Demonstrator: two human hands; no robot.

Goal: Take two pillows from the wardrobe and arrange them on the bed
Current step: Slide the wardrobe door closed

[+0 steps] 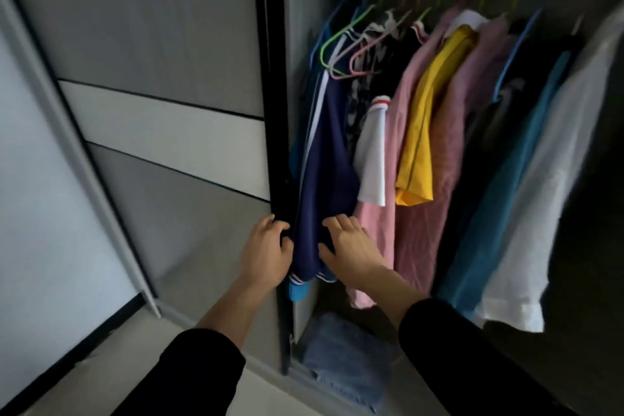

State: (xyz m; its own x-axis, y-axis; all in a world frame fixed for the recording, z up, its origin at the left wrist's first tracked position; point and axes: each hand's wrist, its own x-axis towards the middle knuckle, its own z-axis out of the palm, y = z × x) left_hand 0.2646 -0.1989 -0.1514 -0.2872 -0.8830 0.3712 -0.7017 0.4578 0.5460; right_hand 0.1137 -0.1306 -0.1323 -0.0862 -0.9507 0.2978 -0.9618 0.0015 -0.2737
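Note:
The wardrobe stands open in front of me, its grey sliding door (162,84) pushed to the left. My left hand (266,250) curls its fingers around the door's black edge (277,145). My right hand (347,246) is spread, fingers apart, against the hanging clothes, touching a navy garment with white stripes (324,172) and a pink one (381,236). No pillow shows in this view; the bed is out of sight.
Several garments hang on coloured hangers from the rail: a yellow shirt (422,118), a teal top (499,213), a white shirt (547,196). Folded blue jeans (344,355) lie on the wardrobe floor. The right side of the interior is dark.

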